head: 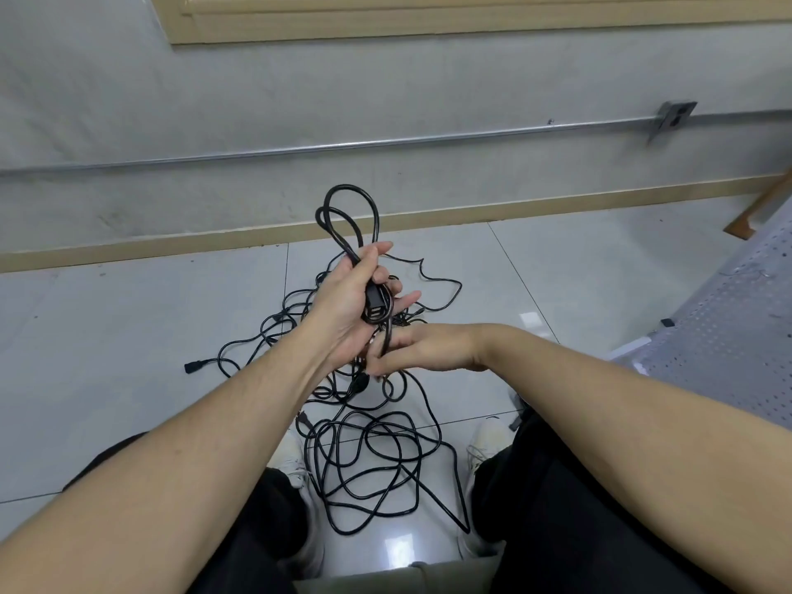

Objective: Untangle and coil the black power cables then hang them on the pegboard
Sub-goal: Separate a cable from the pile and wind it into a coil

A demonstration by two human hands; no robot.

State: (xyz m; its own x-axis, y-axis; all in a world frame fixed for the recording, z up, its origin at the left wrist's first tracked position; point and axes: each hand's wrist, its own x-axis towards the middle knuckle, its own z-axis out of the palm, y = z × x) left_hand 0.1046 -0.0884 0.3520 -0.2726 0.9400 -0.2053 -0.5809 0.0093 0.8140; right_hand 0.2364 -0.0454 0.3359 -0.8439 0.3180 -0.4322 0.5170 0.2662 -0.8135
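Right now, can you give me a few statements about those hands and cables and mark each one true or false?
1. The left hand grips a small cable coil with loops standing up. True.
2. The right hand rests flat on the floor. False: it is raised, fingers at a strand under the left hand.
3. A cable tangle lies on the tiled floor between white shoes. True.
4. The cables already hang on the pegboard. False: none hangs anywhere.
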